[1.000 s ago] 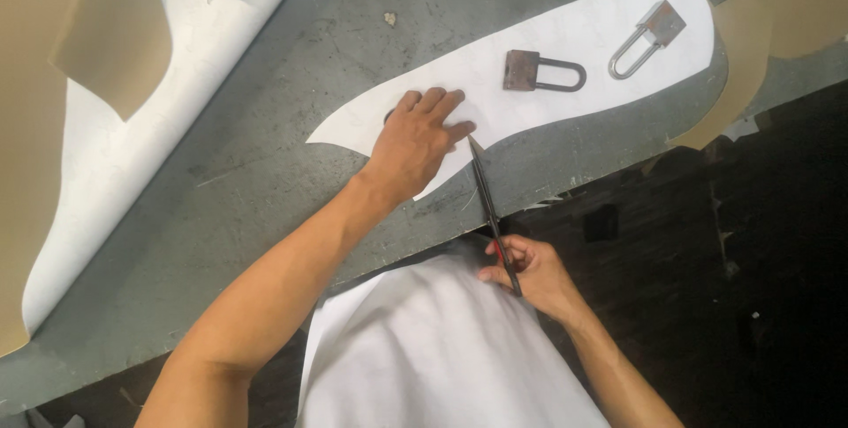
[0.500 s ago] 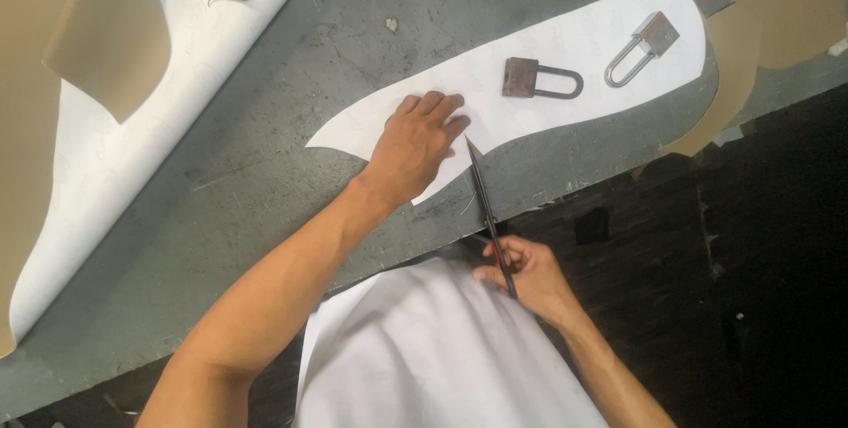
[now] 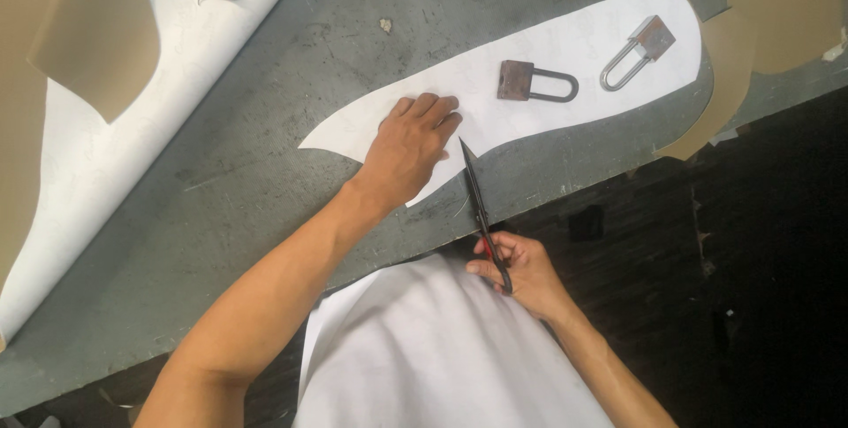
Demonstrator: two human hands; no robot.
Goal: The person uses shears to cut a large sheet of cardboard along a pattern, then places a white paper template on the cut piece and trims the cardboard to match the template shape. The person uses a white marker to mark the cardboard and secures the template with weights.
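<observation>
My left hand (image 3: 408, 149) lies flat, fingers together, on a long curved white paper pattern (image 3: 565, 48) spread over a grey-green sheet on the table (image 3: 265, 154). My right hand (image 3: 521, 271) grips the handles of dark scissors (image 3: 477, 203) at the table's front edge. The blades point up toward the pattern, their tip just right of my left hand's fingers. Two rusty padlocks rest on the pattern as weights: one (image 3: 530, 82) in the middle, another (image 3: 638, 50) near the right end.
White sheet material (image 3: 115, 154) and tan sheets (image 3: 62, 30) lie along the left side. More tan sheet (image 3: 777, 13) covers the upper right corner. A white sheet (image 3: 442, 357) hangs below the table edge. Dark floor (image 3: 760, 242) lies to the right.
The scissors' tip has edged slightly up along the pattern beside my left hand. Both hands stay almost in place.
</observation>
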